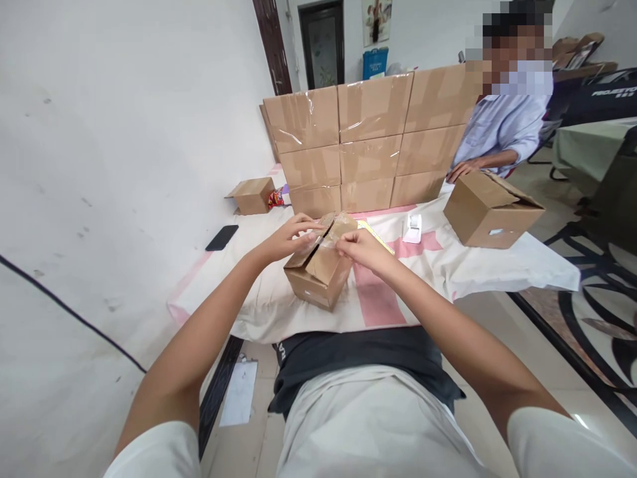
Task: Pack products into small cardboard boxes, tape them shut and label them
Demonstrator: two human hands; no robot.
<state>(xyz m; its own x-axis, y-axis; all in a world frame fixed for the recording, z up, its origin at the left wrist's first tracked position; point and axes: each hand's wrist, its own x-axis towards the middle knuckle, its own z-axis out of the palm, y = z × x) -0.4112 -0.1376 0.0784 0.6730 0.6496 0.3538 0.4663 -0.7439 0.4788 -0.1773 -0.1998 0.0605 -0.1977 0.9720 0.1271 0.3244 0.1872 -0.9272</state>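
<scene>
A small cardboard box (321, 289) stands in front of me on the cloth-covered table, its top flaps parted by a narrow gap. Clear packing tape (328, 243) lies across the flaps near the middle. My left hand (292, 238) rests on the left flap with fingers stretched out over the box's far part. At the right edge of the top, my right hand (361, 247) is closed in a pinch at the tape's end. A yellow-edged sheet or pad (377, 236) lies partly hidden behind my right hand.
Taped cartons (371, 156) form a wall at the back. Nearby are a black phone (222, 238), a small open box (253, 196), a white device (413, 228) and another box (490, 216) with raised flaps. A co-worker (507, 129) stands at the right, one hand by that box.
</scene>
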